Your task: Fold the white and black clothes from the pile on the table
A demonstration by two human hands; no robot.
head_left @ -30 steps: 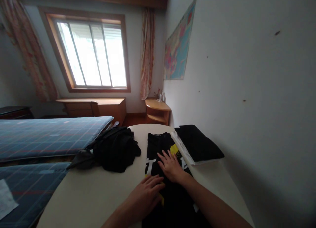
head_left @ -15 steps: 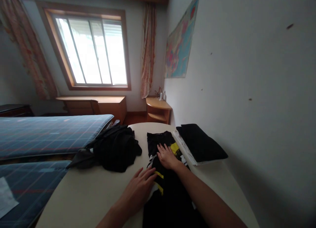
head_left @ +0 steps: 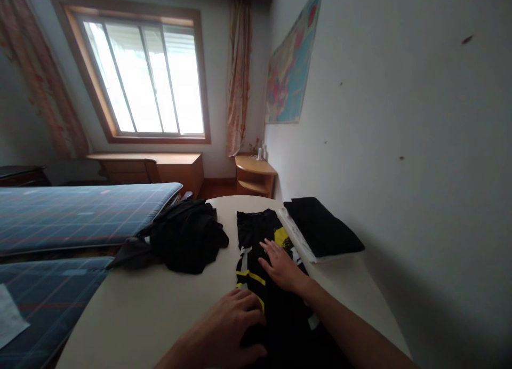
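A black shirt with yellow and white print [head_left: 254, 230] lies in a long, narrow strip on the pale table [head_left: 160, 315], pointing away from me. Across its middle, my right hand [head_left: 283, 266] rests flat with the fingers spread. Closer to me, my left hand [head_left: 236, 323] is over the shirt's left side, its fingers bent and its thumb held apart. I see no cloth pinched in either hand. The near end of the shirt runs dark under my forearms, so its edge is hard to make out.
A crumpled black garment pile [head_left: 188, 238] sits at the table's left edge. On the right, a folded black cloth [head_left: 324, 225] lies on a white packet [head_left: 298, 235], near the wall [head_left: 420, 214]. Plaid mattresses [head_left: 80, 214] flank the table on the left.
My left hand has moved nearer to me along the shirt, uncovering more yellow print. My right hand has slid slightly nearer and to the right. The view has shifted a little.
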